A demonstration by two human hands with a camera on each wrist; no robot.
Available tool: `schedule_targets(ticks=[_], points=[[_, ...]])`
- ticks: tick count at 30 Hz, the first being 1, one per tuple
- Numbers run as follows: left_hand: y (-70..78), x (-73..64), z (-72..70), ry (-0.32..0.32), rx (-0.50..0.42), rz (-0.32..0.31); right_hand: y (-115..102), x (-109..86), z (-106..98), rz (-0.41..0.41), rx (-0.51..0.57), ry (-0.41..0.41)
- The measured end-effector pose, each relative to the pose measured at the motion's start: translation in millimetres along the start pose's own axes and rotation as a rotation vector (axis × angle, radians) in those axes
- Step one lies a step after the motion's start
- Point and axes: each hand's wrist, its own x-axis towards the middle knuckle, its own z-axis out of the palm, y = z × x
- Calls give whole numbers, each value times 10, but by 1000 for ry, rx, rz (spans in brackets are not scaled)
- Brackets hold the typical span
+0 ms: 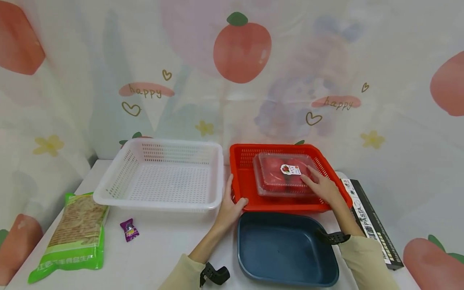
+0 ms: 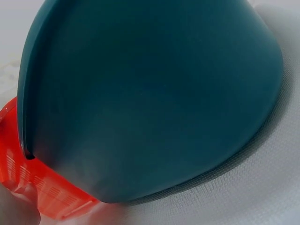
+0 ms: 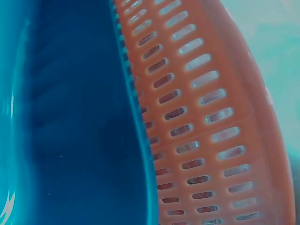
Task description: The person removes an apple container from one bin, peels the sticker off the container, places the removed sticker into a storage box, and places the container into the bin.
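Observation:
A red slotted basket (image 1: 250, 197) stands at the right, holding a clear plastic fruit box (image 1: 279, 187) with red contents and a white strawberry label. At the basket's front left corner my left hand (image 1: 229, 207) grips the rim, thumb toward the front and fingers along the outer left side. My right hand (image 1: 324, 187) reaches over the basket's right side, its extended fingers resting on the right part of the box lid. Directly in front of the basket is a dark blue tub (image 1: 286, 249), under my right wrist. It fills much of the left wrist view.
Left of the red basket is a white slotted basket (image 1: 174, 181). A green-and-brown food bag (image 1: 74, 233) lies at the table's left edge, near a small purple-wrapped candy (image 1: 129, 230). A long black-and-white box (image 1: 373, 225) lies along the right edge. Patterned cloth (image 1: 203, 92) hangs behind.

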Motion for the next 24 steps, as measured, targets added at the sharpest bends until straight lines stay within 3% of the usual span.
schedule_targets(ticks=[7, 13, 19, 24], points=[[19, -7, -15, -17, -7, 8, -8, -33, -15, 26, 117, -34], [8, -28, -60, 9, 6, 17, -55, -34, 37, 20, 173, -55], [9, -57, -55, -27, -9, 26, -28, -52, 35, 26, 156, -37], [-51, -3, -10, -31, -23, 29, 8, -55, -13, 22, 136, -17]])
